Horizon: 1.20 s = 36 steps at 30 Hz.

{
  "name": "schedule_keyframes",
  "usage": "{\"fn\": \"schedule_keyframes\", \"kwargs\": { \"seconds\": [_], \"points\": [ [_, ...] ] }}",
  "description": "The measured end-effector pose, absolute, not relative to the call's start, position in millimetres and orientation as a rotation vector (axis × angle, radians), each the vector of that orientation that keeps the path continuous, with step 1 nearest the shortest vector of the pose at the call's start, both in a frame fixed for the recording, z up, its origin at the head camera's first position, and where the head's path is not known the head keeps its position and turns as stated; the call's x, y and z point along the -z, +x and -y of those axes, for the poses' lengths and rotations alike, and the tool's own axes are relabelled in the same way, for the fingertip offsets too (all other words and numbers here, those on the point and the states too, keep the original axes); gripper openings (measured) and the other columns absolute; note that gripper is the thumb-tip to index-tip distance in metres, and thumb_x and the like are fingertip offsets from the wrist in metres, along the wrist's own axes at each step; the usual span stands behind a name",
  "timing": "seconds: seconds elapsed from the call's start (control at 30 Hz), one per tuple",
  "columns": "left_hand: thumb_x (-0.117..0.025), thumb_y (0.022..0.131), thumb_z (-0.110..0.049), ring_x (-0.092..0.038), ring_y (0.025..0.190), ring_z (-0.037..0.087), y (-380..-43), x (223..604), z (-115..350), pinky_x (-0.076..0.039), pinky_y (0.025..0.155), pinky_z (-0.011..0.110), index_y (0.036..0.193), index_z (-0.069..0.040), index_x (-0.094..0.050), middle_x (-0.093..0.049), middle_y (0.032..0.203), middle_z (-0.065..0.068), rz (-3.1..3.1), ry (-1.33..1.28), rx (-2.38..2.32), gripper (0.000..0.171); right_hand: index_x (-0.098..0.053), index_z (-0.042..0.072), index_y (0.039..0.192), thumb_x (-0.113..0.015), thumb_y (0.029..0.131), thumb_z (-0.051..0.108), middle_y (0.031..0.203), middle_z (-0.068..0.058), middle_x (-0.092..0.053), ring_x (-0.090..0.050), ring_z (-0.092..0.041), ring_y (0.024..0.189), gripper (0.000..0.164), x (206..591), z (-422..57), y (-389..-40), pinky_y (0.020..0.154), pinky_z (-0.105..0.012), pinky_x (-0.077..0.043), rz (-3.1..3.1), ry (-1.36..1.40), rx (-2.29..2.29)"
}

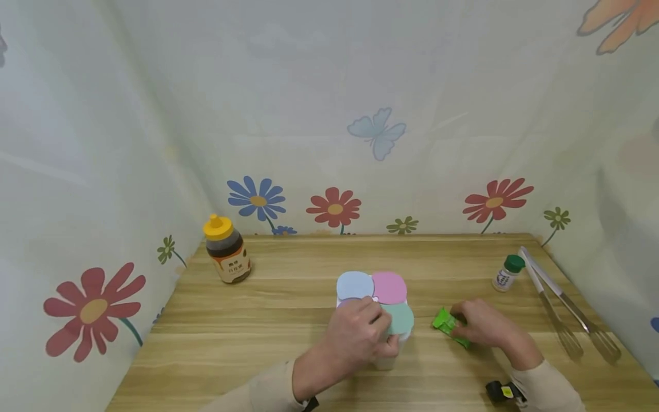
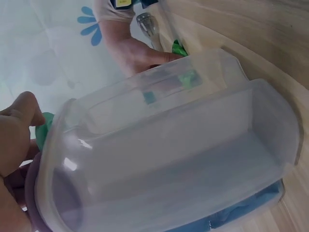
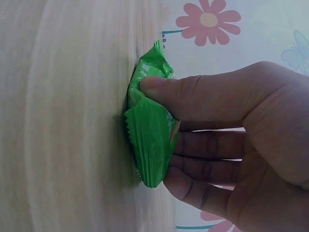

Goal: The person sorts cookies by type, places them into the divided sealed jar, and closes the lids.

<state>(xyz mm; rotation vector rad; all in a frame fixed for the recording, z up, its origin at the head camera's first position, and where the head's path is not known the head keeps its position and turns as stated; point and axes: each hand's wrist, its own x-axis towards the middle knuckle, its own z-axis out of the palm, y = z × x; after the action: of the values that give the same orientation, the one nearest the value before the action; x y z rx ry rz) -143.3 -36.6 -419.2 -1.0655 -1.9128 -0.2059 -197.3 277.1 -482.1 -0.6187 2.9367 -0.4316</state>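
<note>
A tall clear plastic container (image 2: 169,164) with blue, pink (image 1: 389,287), green and purple lids stands upright near the middle of the table. My left hand (image 1: 357,331) lies over its front lids, fingers curled, gripping the top by the green lid (image 1: 399,319) and the purple lid (image 2: 31,193), which the hand mostly hides. Blue wrapping (image 2: 248,205) shows in one compartment. To the right of the container, my right hand (image 1: 484,323) pinches a small green wrapped snack packet (image 3: 152,125) between thumb and fingers, close over the wood.
A sauce jar (image 1: 229,257) with a yellow cap stands at the back left. On the right are a small green-capped shaker bottle (image 1: 507,274) and metal tongs (image 1: 561,306) lying near the table edge. A flowered curtain (image 1: 309,114) surrounds the wooden table (image 1: 247,320).
</note>
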Motion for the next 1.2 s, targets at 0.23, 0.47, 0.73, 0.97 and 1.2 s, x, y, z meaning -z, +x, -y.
{"fn": "schedule_keyframes", "kwargs": {
  "seconds": [0.23, 0.47, 0.73, 0.97, 1.2],
  "points": [
    [-0.072, 0.068, -0.034, -0.053, 0.062, 0.005, -141, 421, 37, -0.043, 0.057, 0.017, 0.07, -0.019, -0.068, -0.06, 0.07, -0.01, 1.951, -1.08, 0.24, 0.016, -0.071, 0.005, 0.1, -0.081, 0.072, 0.021, 0.091, -0.001, -0.07, -0.054, -0.007, 0.074, 0.034, 485, -280, -196, 0.069, -0.033, -0.051, -2.938, -0.632, 0.445],
    [-0.074, 0.074, -0.035, -0.051, 0.063, 0.004, -138, 420, 39, -0.043, 0.059, 0.015, 0.074, -0.019, -0.07, -0.059, 0.069, -0.011, 2.113, -1.096, 0.318, 0.016, -0.071, 0.004, 0.102, -0.081, 0.071, 0.022, 0.092, -0.001, -0.07, -0.058, -0.007, 0.077, 0.037, 484, -279, -194, 0.072, -0.034, -0.052, -2.95, -0.641, 0.492],
    [-0.074, 0.077, -0.032, -0.047, 0.065, 0.004, -134, 411, 42, -0.039, 0.06, 0.014, 0.075, -0.017, -0.072, -0.059, 0.07, -0.01, 2.227, -1.091, 0.386, 0.015, -0.071, 0.005, 0.103, -0.082, 0.071, 0.023, 0.09, 0.002, -0.07, -0.057, -0.006, 0.076, 0.037, 477, -274, -191, 0.068, -0.03, -0.05, -2.983, -0.672, 0.505],
    [-0.073, 0.078, -0.032, -0.045, 0.063, 0.004, -135, 405, 42, -0.037, 0.059, 0.014, 0.072, -0.017, -0.07, -0.056, 0.067, -0.01, 2.229, -1.091, 0.37, 0.016, -0.07, 0.004, 0.102, -0.079, 0.072, 0.018, 0.083, 0.005, -0.067, -0.056, -0.004, 0.071, 0.034, 469, -270, -190, 0.061, -0.023, -0.047, -3.031, -0.75, 0.557],
    [-0.072, 0.079, -0.032, -0.045, 0.063, 0.003, -137, 403, 43, -0.037, 0.058, 0.012, 0.074, -0.017, -0.071, -0.058, 0.068, -0.01, 2.277, -1.081, 0.432, 0.016, -0.069, 0.004, 0.1, -0.079, 0.073, 0.014, 0.085, 0.003, -0.067, -0.059, -0.007, 0.072, 0.03, 466, -266, -188, 0.061, -0.022, -0.049, -3.095, -0.778, 0.63]
  ]
}}
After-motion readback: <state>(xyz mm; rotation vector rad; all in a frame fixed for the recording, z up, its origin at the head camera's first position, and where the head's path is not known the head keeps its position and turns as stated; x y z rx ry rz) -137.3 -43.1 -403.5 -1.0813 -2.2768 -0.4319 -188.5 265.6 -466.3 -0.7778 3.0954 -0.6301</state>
